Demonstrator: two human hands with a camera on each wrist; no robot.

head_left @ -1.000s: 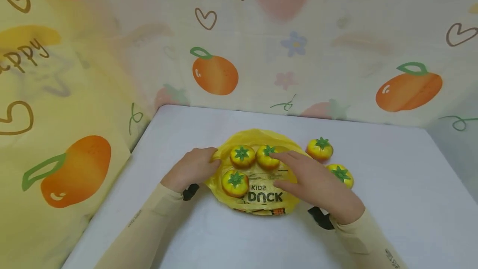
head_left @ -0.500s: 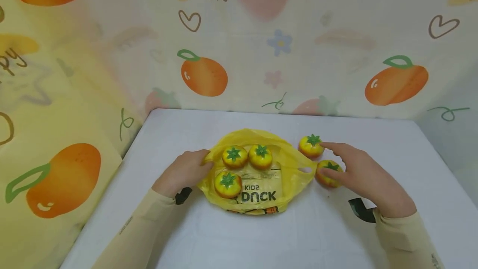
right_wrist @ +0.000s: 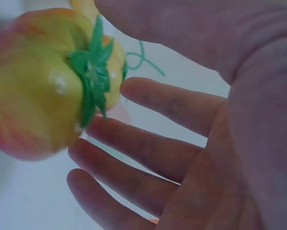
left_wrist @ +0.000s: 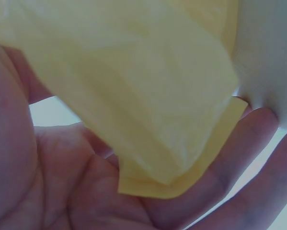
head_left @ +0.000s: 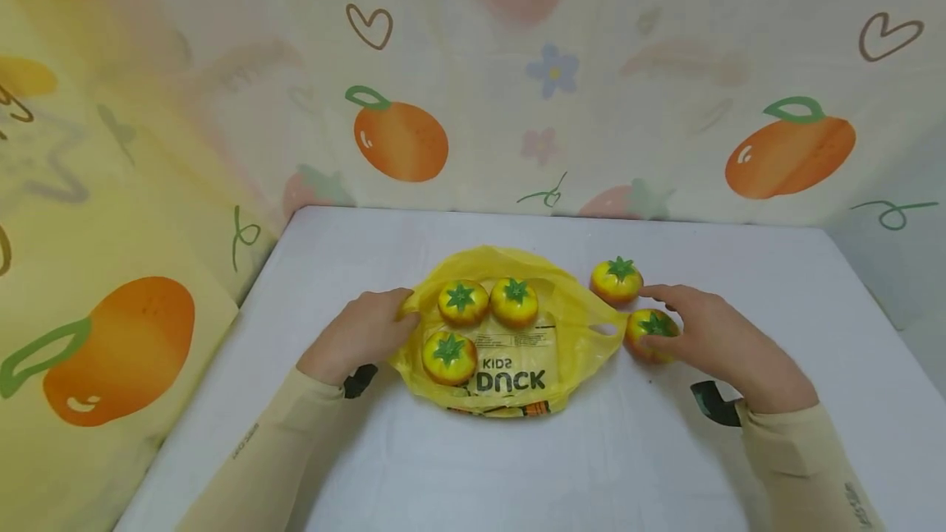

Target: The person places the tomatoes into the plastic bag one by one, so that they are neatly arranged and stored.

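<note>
A yellow plastic bag (head_left: 584,343) lies spread on the table, with three yellow-red toy tomatoes (head_left: 450,357) with green leafy tops on it. At its left edge my left hand (head_left: 360,333) pinches the bag; in the left wrist view the yellow film (left_wrist: 148,105) hangs across the palm. Right of the bag are two more toy tomatoes, a front one (head_left: 641,327) and a back one (head_left: 617,279). My right hand (head_left: 727,343) reaches over the front one, fingers spread. In the right wrist view the fingers (right_wrist: 148,143) are extended beside that tomato (right_wrist: 38,91), not closed round it.
The white table (head_left: 473,474) ends at a fruit-printed cloth wall (head_left: 650,130) behind, and another printed cloth (head_left: 133,228) hangs along its left side. A handle hole shows at the bag's right tip, close to the front loose tomato.
My right hand has moved right, from over the bag to the front loose tomato, and the bag's right end shows spread out. My left hand keeps its hold. The head view has shifted a little.
</note>
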